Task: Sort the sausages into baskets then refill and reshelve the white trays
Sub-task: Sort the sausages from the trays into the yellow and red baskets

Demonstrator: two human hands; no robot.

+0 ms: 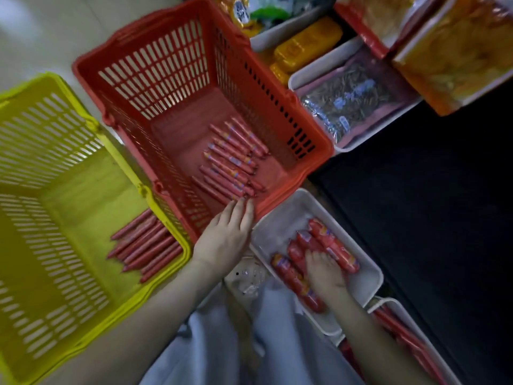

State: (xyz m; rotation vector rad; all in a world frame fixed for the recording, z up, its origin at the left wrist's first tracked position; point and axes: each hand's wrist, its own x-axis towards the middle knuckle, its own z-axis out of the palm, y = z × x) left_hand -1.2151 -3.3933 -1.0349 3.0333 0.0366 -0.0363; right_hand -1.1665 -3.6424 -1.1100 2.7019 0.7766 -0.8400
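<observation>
Sausages (334,244) beneath loosely curled right hand (325,273)

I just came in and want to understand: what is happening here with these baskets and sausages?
A person is sorting sausages. The left hand reaches with straight fingers to the thin sausages in the red basket. The right hand lies on the thick sausages in the white tray; whether it grips one is unclear. The yellow basket already holds a row of plain sausages.

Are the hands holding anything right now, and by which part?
The right hand grips thick sausages in the white tray, around their middles. The left hand holds nothing, its fingers straight over the red basket rim.
</observation>
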